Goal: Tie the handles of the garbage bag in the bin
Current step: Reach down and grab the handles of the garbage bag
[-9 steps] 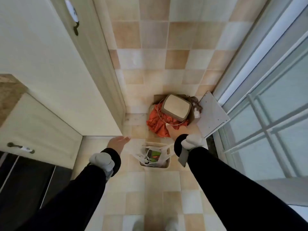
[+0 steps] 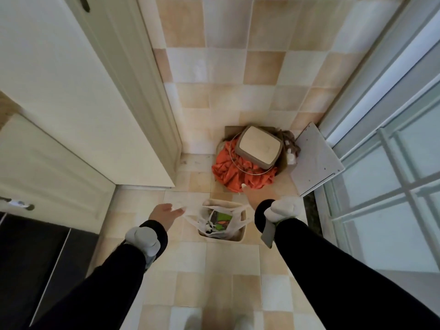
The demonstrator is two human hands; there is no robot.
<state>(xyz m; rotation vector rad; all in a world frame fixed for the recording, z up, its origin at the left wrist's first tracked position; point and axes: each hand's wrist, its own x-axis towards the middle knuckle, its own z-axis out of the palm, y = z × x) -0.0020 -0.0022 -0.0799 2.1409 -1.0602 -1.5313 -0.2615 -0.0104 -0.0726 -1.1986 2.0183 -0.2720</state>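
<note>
Head view: both hands pull the bag handles apart over the bin [image 2: 240,238].
Left hand [image 2: 164,214] pinches one white handle [image 2: 190,214]; right hand [image 2: 259,196] grips the other; next, cross them.

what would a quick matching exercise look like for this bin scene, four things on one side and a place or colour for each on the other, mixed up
Things:
1. garbage bag
2. cloth
3. flat grey panel
4. left hand

Descriptions:
A. orange, crumpled in the far corner
B. leaning by the glass door on the right
C. white, sitting inside the small bin
D. at the bag's left handle, apparently pulling it outward

Pairs: 1-C, 2-A, 3-B, 4-D
</note>
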